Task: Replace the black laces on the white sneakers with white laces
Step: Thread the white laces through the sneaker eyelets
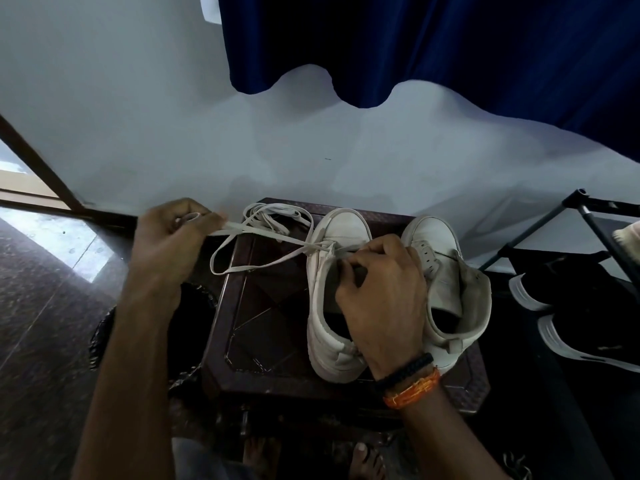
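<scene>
Two white high-top sneakers stand side by side on a dark wooden stool, toes toward the wall. My right hand rests over the left sneaker and pinches the white lace at its lower eyelets. My left hand grips the other end of that white lace and holds it stretched out to the left of the shoe. A second white lace lies bunched at the stool's far left corner. The right sneaker shows bare eyelets. No black laces are in view.
A pale wall and a blue curtain rise behind the stool. A black metal rack stands at the right with black-and-white shoes under it. A dark round object sits left of the stool. My bare feet are below.
</scene>
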